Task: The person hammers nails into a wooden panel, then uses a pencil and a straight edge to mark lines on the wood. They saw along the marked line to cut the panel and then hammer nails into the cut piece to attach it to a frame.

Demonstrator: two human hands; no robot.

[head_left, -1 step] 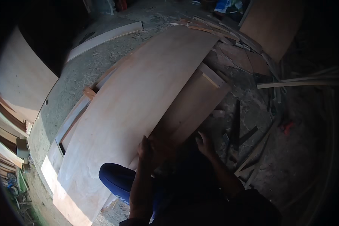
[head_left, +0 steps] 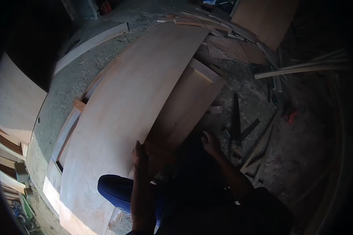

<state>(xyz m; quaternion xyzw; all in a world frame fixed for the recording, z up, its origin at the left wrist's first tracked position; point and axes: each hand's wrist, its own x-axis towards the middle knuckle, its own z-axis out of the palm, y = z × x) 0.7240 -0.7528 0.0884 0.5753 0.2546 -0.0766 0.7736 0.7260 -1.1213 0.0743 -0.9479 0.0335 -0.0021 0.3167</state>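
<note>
Left grip (head_left: 140, 155) clasps the plywood sheet (head_left: 117, 98); right grip (head_left: 211, 143), farther right, can't be read from here. Even support should limit flexing.

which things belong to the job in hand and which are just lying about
Likely the job:
pale plywood sheet, left hand at its edge
wooden panel partly beneath
right hand nearby

Likely lying about:
wood strips at right
red thing
long board, upper left
</note>
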